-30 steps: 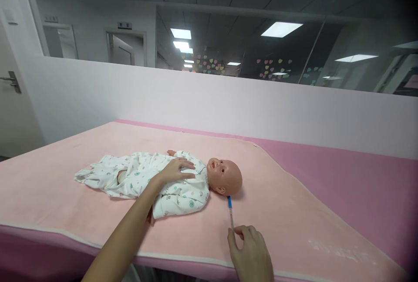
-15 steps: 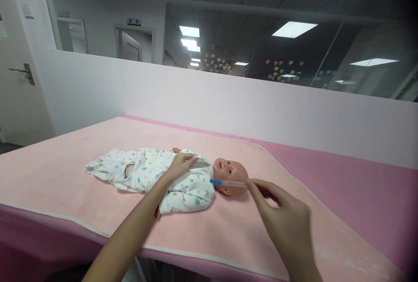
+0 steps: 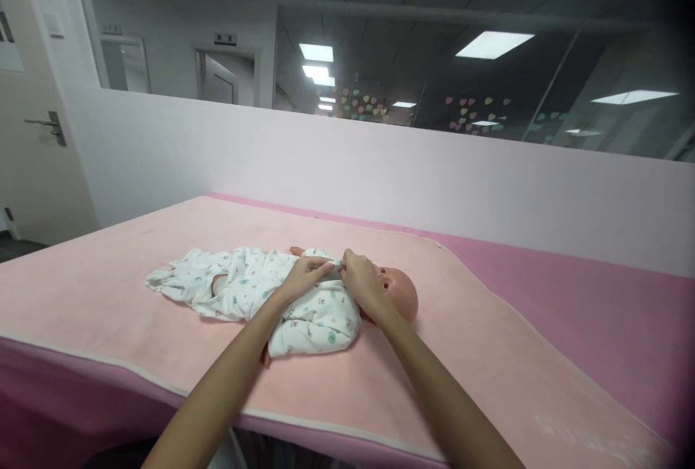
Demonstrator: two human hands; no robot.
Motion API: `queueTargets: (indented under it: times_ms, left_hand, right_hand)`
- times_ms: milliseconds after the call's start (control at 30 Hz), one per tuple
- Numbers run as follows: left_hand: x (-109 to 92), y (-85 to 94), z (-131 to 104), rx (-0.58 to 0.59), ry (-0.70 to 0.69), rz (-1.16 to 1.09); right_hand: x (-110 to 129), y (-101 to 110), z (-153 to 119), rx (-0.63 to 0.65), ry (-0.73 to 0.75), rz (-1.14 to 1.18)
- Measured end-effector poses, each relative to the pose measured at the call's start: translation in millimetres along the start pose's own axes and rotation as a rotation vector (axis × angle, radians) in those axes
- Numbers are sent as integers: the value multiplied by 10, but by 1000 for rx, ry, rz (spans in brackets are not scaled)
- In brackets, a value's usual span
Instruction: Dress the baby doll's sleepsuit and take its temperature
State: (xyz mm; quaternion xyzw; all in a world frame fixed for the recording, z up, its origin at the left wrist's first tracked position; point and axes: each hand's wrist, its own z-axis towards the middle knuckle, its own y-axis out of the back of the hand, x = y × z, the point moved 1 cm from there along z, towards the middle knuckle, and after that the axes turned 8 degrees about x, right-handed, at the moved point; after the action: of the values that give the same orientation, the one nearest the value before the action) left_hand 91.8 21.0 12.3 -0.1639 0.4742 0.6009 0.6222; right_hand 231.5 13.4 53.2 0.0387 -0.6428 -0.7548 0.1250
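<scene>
A baby doll (image 3: 400,294) lies on its back, its head to the right, dressed in a white garment (image 3: 318,317) with small printed figures. My left hand (image 3: 305,277) rests on the doll's chest, thumb and fingers pinching the garment's front edge near the neck. Close beside it, my right hand (image 3: 359,275) is closed at the collar, in front of the doll's lower face. A thin thermometer-like stick with a blue end is in its fingers, now almost wholly hidden.
The doll lies on a pale pink padded mat (image 3: 461,368) with a white border, over a darker pink surface (image 3: 586,266). Behind it rises a white wall (image 3: 337,165) below a window (image 3: 434,56). A door (image 3: 32,136) stands at the far left.
My right hand has moved left and up with the thin stick, from beside the doll's head to the collar. My left hand keeps its hold on the garment.
</scene>
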Motion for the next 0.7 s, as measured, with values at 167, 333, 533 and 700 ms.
queueTargets:
  times_ms: [167, 333, 533, 700]
  left_hand:
    - [69, 0, 19, 28, 31, 15]
    - [130, 8, 19, 36, 73, 53]
    - [211, 8, 40, -11, 96, -33]
    - [326, 29, 83, -157, 127, -46]
  right_hand:
    - [105, -19, 247, 155, -105, -9]
    - [158, -26, 316, 179, -96, 7]
    - [110, 22, 214, 101, -38, 56]
    - [33, 10, 66, 29, 1, 112]
